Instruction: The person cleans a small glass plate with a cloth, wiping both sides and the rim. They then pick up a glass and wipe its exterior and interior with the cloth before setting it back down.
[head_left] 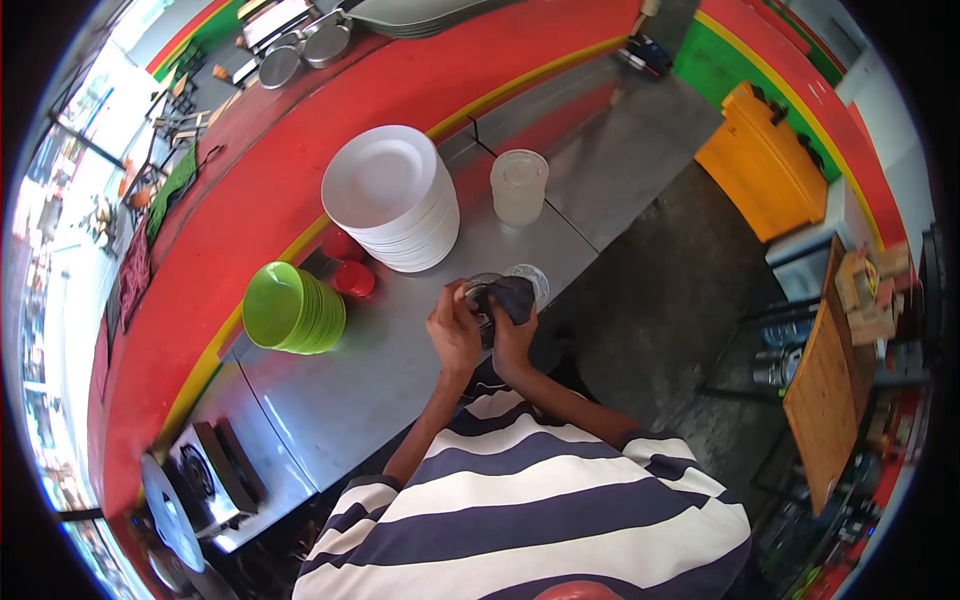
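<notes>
My left hand (455, 328) is closed around a clear glass (478, 285) close in front of my body. My right hand (513, 340) grips a dark cloth (512, 296), which is pressed against the glass and hides part of it. Just beyond my right hand, another clear glass item (536, 280) is on the steel counter, partly covered by the cloth. Farther back stands a stack of translucent plastic cups (519, 188). To the left of it rises a tall stack of white plates (390, 195).
Green bowls (295, 310) are stacked at the left beside a red cup (353, 279). A red ledge (330, 130) borders the steel counter (350, 400). A gas stove (210, 475) sits lower left. On the right are a yellow bin (765, 165) and a wooden table (825, 390).
</notes>
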